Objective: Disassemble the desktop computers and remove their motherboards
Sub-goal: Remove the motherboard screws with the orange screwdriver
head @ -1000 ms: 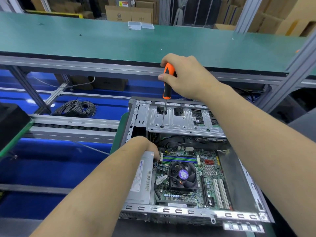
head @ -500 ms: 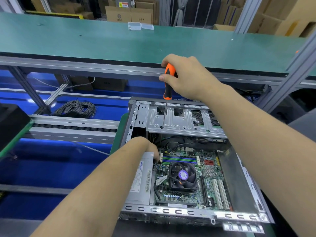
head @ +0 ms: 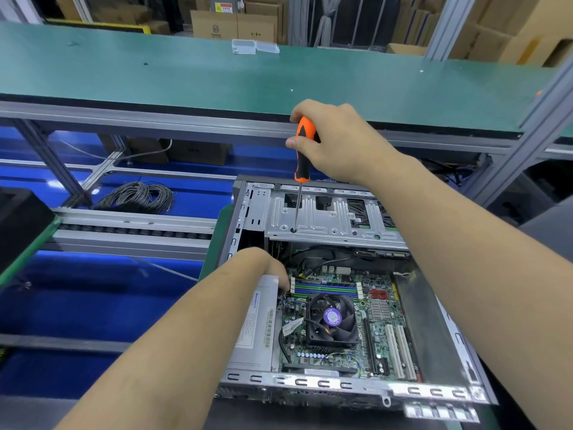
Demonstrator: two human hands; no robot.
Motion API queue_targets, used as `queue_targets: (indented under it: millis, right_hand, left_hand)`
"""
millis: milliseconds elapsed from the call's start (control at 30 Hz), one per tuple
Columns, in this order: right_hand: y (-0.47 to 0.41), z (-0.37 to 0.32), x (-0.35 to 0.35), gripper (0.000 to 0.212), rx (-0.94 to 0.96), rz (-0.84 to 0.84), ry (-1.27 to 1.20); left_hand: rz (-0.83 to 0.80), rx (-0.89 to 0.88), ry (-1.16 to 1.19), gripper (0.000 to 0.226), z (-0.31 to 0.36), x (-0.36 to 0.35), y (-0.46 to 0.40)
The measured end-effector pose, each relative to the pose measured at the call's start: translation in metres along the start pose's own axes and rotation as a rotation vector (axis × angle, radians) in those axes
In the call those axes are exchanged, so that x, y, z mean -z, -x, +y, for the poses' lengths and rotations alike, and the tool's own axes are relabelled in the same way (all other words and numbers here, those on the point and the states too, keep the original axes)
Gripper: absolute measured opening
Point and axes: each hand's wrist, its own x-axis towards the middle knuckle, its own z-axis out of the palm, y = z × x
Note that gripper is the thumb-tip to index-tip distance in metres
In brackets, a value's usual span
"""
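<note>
Left hand [head: 263, 268] rests on the psu [head: 257, 324] at the 9 o'clock side of the open pc case [head: 434, 392], prob. steadying it; fingers curl over the edge, grip unclear. Mobo [head: 347, 321] sits inside, still mounted. Right hand [head: 335, 141], fingers wrapped tight round the orange screwdriver [head: 303, 150], holds it upright w/ tip on a screw in the drive cage [head: 335, 218] at 12 o'clock.

An electronics workshop: behind the green-topped workbench [head: 186, 79] stand stacked cardboard boxes [head: 232, 24]; below it run aluminium conveyor rails [head: 133, 231].
</note>
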Motion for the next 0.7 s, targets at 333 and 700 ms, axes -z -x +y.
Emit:
queue_targets:
  millis: [333,700]
  right_hand:
    - [-0.001,-0.003,0.003,0.032,-0.018,0.001,-0.012]
    - [-0.013,-0.021,0.019,0.033,-0.097,-0.253,0.262]
  left_hand:
    - [0.027,0.019,0.031,0.063,0.0,-0.001,0.003]
    - [0.023,0.04,0.045,0.063,-0.001,-0.002,0.001]
